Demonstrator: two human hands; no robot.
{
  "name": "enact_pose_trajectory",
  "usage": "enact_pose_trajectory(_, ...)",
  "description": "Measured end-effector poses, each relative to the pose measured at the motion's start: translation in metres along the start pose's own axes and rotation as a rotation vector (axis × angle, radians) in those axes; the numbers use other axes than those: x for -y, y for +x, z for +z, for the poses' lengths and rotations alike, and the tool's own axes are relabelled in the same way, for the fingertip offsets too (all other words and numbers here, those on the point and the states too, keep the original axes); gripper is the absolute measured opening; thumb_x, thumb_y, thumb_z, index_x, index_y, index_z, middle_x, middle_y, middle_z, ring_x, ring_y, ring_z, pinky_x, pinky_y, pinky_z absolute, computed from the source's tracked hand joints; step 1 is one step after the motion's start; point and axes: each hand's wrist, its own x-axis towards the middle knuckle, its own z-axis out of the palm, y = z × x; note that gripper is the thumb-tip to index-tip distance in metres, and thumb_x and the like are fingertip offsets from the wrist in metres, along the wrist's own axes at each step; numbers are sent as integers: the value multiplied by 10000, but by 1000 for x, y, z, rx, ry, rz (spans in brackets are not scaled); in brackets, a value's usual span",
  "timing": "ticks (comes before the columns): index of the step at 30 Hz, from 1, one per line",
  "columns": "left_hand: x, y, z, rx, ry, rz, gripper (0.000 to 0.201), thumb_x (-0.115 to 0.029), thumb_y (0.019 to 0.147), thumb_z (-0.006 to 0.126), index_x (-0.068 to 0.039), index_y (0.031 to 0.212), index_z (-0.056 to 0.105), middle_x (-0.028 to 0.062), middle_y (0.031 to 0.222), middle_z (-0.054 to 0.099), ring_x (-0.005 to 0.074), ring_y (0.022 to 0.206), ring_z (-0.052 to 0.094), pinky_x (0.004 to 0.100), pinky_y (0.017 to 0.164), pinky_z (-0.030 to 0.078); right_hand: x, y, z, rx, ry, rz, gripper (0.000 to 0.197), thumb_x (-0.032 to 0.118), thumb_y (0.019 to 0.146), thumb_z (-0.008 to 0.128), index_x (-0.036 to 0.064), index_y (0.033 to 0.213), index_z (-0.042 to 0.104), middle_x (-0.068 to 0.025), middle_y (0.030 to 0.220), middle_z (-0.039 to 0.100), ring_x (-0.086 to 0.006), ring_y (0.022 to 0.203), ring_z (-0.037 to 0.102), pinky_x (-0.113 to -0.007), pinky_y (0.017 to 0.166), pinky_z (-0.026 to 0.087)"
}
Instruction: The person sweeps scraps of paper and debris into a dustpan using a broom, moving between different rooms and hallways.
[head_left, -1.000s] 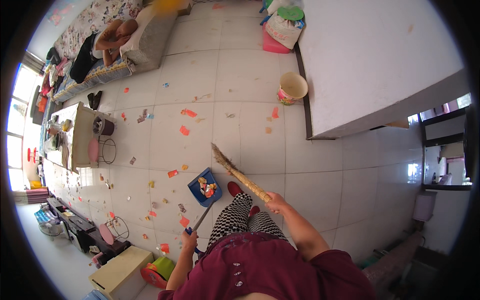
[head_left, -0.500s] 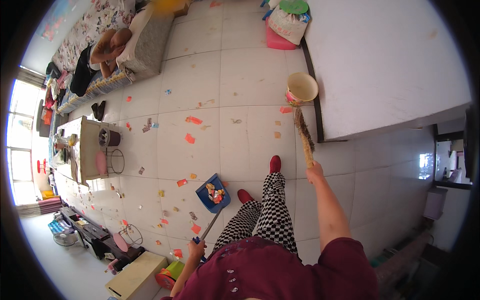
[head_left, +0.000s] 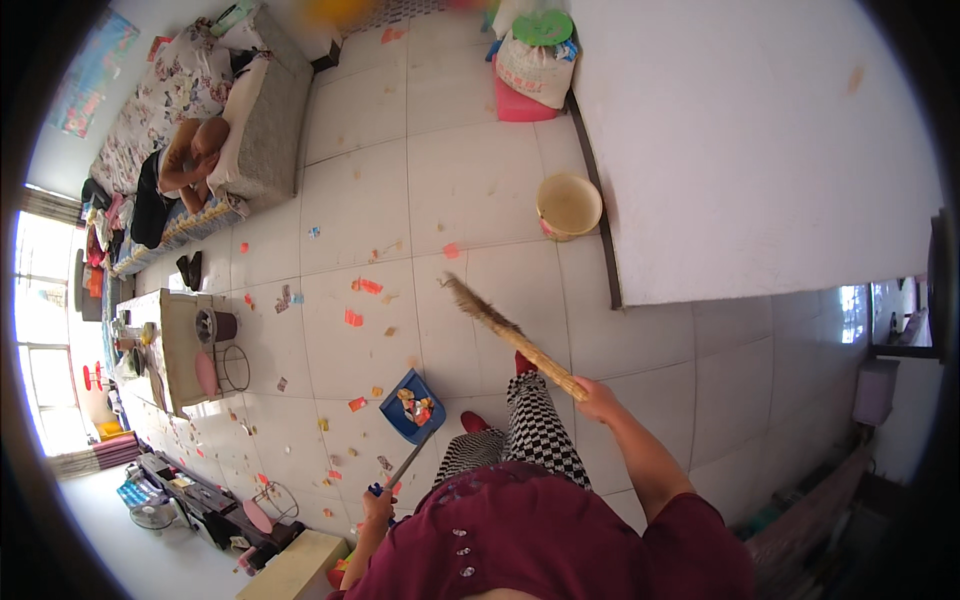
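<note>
Head view: the right hand (head_left: 597, 399) is closed around a straw-bristled hand broom (head_left: 510, 335), its bristles raised over the white tiled floor (head_left: 470, 190). The left hand (head_left: 378, 503) grips the long handle of a blue plastic dustpan (head_left: 413, 404), which rests on the floor by the feet and already carries some scraps. Many coloured paper scraps (head_left: 358, 317) remain scattered, so sweeping looks partly done. The fingers of both hands are too small to make out.

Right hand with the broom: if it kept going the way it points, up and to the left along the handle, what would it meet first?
Probably the pink paper scrap on the tiled floor, just beyond the broom bristles; the right hand itself seems unobstructed, though depth is unclear.
</note>
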Motion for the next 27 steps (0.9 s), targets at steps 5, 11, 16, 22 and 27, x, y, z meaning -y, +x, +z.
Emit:
enact_pose_trajectory(5, -24, -9, 10, -55, -43, 45, 167, -112, 740, 532, 21, 641, 511, 72, 528, 519, 110, 342, 409, 268, 304, 321, -33, 8, -29, -284, -107, -14, 609, 46, 698, 501, 158, 1286, 389, -155, 1022, 589, -302, 866, 590, -372, 717, 468)
enact_pose_trajectory(11, -65, -7, 23, -62, -85, 85, 178, -126, 741, 543, 21, 644, 519, 86, 528, 528, 121, 336, 418, 274, 305, 327, 10, 84, -52, -111, 420, 435, 519, -5, 745, 451, 176, 1231, 453, -73, 650, 509, -167, 446, 464, -302, 363, 356)
enact_pose_trajectory(16, -102, 3, 29, -57, -175, 85, 142, -117, 744, 540, 20, 708, 532, 93, 538, 543, 125, 340, 426, 279, 310, 350, 83, 98, -47, 60, 274, 273, 518, 24, 708, 461, 151, 1210, 471, -88, 697, 548, -178, 461, 495, -302, 381, 380)
enact_pose_trajectory(22, -154, 38, 33, -34, -114, 76, 131, -116, 747, 539, 13, 723, 539, 92, 558, 560, 124, 351, 440, 275, 319, 361, 134, 134, -87, -47, 42, -204, 571, 56, 685, 511, 157, 1243, 445, -151, 805, 595, -264, 618, 567, -359, 542, 455)
enact_pose_trajectory(27, -198, 71, 32, -19, -102, 82, 163, -147, 742, 557, 14, 711, 550, 90, 553, 563, 122, 363, 450, 273, 339, 363, 188, 192, -149, -180, -162, -295, 560, 96, 700, 528, 163, 1246, 426, -219, 942, 589, -363, 888, 567, -413, 774, 453)
